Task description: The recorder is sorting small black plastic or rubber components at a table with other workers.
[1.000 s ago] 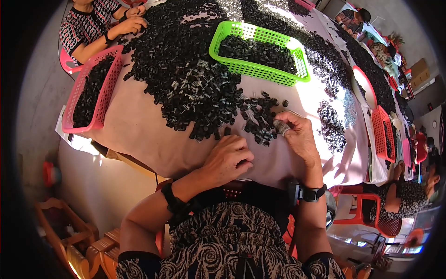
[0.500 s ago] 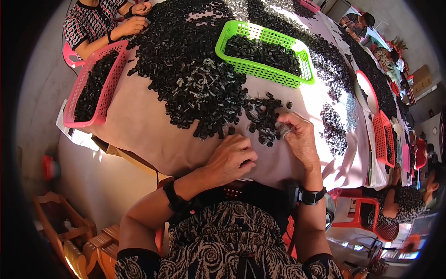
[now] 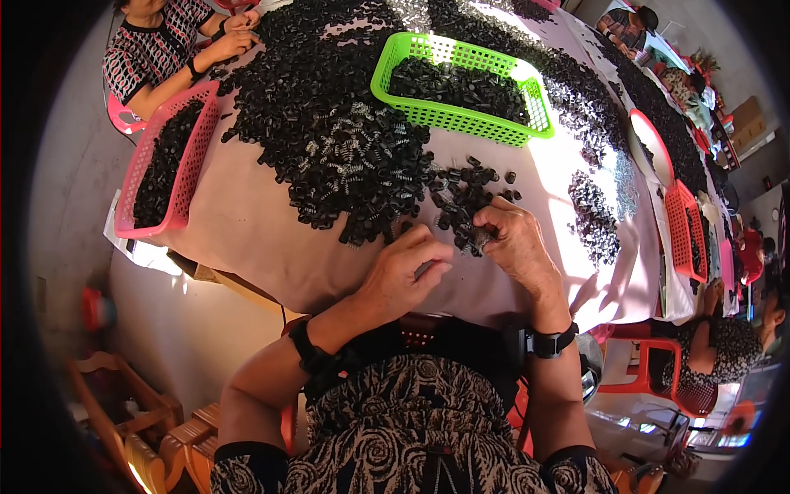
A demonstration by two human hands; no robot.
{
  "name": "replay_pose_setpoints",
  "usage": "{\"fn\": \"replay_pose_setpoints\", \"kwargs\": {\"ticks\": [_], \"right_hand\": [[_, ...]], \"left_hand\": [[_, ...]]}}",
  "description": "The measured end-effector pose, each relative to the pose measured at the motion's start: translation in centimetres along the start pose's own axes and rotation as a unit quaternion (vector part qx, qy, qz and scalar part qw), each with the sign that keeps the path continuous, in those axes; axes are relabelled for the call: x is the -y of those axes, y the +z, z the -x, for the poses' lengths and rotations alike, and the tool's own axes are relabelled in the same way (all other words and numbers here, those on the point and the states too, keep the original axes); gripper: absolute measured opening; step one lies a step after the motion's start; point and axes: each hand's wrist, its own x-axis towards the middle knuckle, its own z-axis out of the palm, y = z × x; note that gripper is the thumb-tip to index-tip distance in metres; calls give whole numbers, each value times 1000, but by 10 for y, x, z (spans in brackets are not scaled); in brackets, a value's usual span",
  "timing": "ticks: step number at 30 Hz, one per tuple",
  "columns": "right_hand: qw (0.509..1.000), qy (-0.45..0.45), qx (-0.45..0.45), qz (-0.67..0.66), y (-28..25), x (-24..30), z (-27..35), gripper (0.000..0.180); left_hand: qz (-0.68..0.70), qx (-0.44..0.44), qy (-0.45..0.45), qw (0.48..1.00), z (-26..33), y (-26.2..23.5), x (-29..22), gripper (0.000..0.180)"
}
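My left hand [image 3: 407, 267] is at the table's near edge, its fingers curled and thumb drawn in. A small dark bit shows between them, too small to name. My right hand [image 3: 520, 245] pinches silvery metal springs [image 3: 482, 239] at the near side of a small pile of black plastic parts [image 3: 469, 191]; the fingers partly cover them. Left of that lies a large heap of short black tubular parts [image 3: 280, 123], with loose metal springs [image 3: 350, 160] scattered on top.
A green basket [image 3: 461, 123] of black parts stands beyond my hands. A pink basket [image 3: 185, 185] is at the left, near a seated co-worker [image 3: 156, 58]. More parts [image 3: 594, 218], a white basin [image 3: 650, 152] and a red basket [image 3: 685, 230] lie to the right.
My right hand has moved slightly left and down with the springs, against the small pile. My left hand has turned a little, thumb and fingers shifting. The view has shifted slightly.
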Motion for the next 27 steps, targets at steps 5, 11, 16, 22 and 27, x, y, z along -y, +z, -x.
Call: {"fn": "replay_pose_setpoints", "kwargs": {"ticks": [5,11,16,22,27], "right_hand": [[1000,7,-24,-16,9,-5,-1,24],[982,20,-49,-179,5,7,-1,17],[955,26,0,-295,9,21,0,11],[913,70,55,-399,12,30,1,5],[909,101,56,-401,12,30,1,4]], "left_hand": [[30,-27,-37,998,-1,-1,0,18],[29,-71,-51,996,-7,-1,2,27],[117,-78,-50,989,-9,0,0,30],[78,-55,-15,995,-3,-2,15,23],[158,-96,-44,982,-4,3,11,16]]}}
